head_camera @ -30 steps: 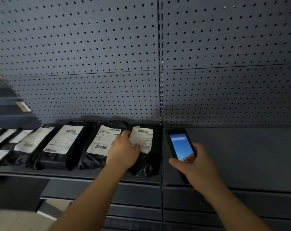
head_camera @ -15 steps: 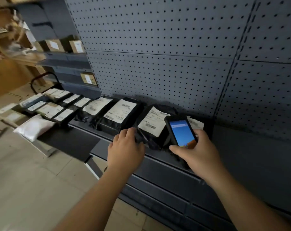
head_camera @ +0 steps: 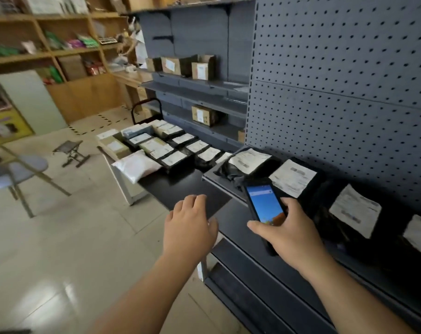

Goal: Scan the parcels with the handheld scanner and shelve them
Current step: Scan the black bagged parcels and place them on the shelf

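My right hand (head_camera: 290,231) grips the handheld scanner (head_camera: 265,208), a black device with a lit blue screen, over the front edge of the grey shelf (head_camera: 257,239). My left hand (head_camera: 189,225) hovers empty with loosely curled fingers, in front of the black cart top (head_camera: 180,189). Several black parcels with white labels lie in a row on the shelf, among them one (head_camera: 292,177) just behind the scanner and one (head_camera: 354,210) to its right. More parcels (head_camera: 156,148) and a white padded bag (head_camera: 134,165) sit on the cart to the left.
A perforated grey back panel (head_camera: 337,92) rises behind the shelf. Cardboard boxes (head_camera: 202,68) stand on grey shelves further back. A folding chair (head_camera: 16,169) and a small stool (head_camera: 71,150) stand on the tiled floor at left. Wooden shelving (head_camera: 48,44) lines the far wall.
My left hand let go of the parcel on the shelf and drew back left towards the cart. My view swung left, bringing the cart and room into sight. The scanner stays in my right hand.
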The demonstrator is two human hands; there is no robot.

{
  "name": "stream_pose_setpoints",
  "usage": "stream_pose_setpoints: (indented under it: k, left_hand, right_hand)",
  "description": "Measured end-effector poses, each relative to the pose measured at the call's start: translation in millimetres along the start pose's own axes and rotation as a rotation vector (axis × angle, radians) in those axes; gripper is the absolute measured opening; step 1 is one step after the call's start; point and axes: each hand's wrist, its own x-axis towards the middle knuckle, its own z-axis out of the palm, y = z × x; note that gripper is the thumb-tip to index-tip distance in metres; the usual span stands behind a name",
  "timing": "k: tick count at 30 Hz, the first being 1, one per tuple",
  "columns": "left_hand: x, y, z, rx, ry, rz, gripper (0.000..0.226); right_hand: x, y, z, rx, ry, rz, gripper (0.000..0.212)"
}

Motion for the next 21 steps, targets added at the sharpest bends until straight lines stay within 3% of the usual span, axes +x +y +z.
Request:
stream_pose_setpoints:
  k: [5, 13, 21]
  left_hand:
    - [6.3, -90.7, -12.7, 0.010, 0.001, -0.135, 0.056]
    - [27.8, -182.7, -14.1, -0.014, -0.026, -0.324, 0.057]
    - [103.0, -242.6, -16.1, 0.028, -0.014, -0.455, 0.055]
  right_hand:
    - [12.1, -33.3, 79.8, -0.051, -0.125, -0.018, 0.066]
    - [60.0, -76.0, 168.7, -0.158, -0.257, -0.063, 0.077]
    - [153.1, -119.9, 250.4, -0.174, -0.386, -0.147, 0.091]
